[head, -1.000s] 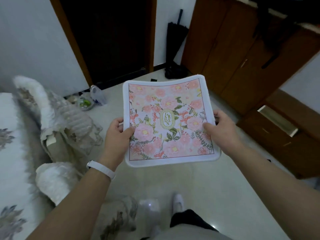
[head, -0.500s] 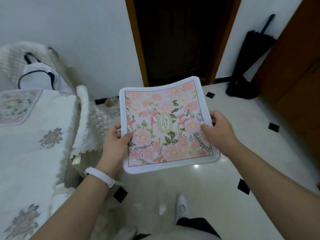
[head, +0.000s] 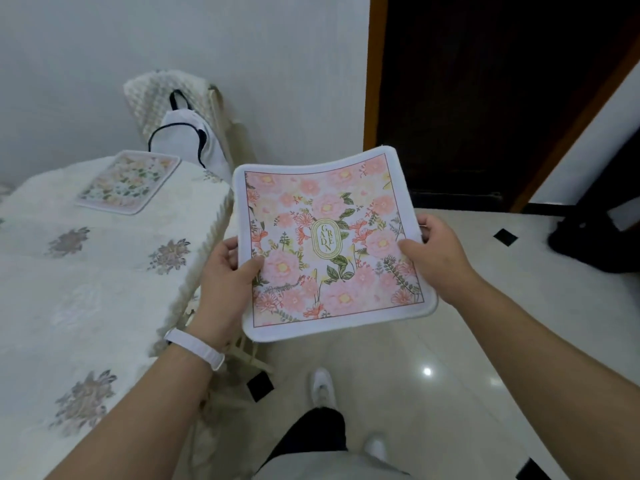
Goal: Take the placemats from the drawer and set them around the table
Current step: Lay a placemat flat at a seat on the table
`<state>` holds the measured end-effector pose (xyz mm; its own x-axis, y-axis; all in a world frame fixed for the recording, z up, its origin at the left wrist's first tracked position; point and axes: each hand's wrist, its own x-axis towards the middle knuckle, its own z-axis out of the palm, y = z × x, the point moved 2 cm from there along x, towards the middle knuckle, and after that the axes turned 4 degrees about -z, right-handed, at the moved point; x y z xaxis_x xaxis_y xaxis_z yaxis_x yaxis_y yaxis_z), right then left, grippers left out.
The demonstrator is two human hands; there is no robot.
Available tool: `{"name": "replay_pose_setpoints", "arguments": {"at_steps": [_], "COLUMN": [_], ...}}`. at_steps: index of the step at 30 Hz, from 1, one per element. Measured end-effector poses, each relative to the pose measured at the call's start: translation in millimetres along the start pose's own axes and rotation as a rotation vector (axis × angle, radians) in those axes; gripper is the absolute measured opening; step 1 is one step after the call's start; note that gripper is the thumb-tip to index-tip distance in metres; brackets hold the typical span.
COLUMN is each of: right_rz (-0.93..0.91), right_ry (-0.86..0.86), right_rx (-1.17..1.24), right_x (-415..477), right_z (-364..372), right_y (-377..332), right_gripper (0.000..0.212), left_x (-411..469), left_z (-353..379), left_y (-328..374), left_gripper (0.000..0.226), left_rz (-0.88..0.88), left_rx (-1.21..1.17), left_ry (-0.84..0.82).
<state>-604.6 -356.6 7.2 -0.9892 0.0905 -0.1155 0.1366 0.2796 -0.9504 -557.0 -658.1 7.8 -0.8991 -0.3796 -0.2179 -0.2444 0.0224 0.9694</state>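
Observation:
I hold a square pink floral placemat (head: 329, 216) with a white border flat in front of me, above the floor. My left hand (head: 227, 271) grips its left edge, thumb on top. My right hand (head: 436, 258) grips its right edge the same way. A second floral placemat (head: 128, 181) lies on the far part of the table (head: 86, 289), which is covered by a white embroidered cloth and stands to my left.
A chair with a white cover and a white bag (head: 187, 133) stands behind the table against the wall. A dark doorway (head: 485, 98) is ahead. A black object (head: 595, 237) sits on the shiny tiled floor (head: 485, 341) at right.
The view has swung left from the wooden cabinets and drawer towards the table. The second placemat on the table has come into sight. Both hands keep the same hold on the mat.

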Motion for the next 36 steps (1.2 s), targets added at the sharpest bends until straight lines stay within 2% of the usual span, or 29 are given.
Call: {"name": "replay_pose_setpoints", "arguments": {"at_steps": [16,22,28,36], "right_rz": [-0.089,-0.140,-0.198,-0.238], "right_ry": [-0.198,-0.312,-0.515,-0.853], "right_rx": [-0.158,-0.167,-0.201,-0.270], "right_x": [191.8,242.2,265.2,287.0], "right_z": [146.1,220.3,304.9,423.3], "right_y": [-81.7,-115.1,-133.4,-133.2], "right_gripper": [0.025,0.026,0.026,0.026], "left_x": [188.1,227.1,228.5,215.6], "left_z": [-62.4,-108.0,-164.4,-207.8], "left_y": [1.5,12.9,-4.2,-46.0], "left_gripper": [0.023,0.022,0.022,0.023], "left_rz": [-0.062,-0.064,-0.099,-0.239], "left_rx": [-0.142,-0.187,-0.182,-0.232], "left_ry": [0.196,0.311,0.503,0.818]}}
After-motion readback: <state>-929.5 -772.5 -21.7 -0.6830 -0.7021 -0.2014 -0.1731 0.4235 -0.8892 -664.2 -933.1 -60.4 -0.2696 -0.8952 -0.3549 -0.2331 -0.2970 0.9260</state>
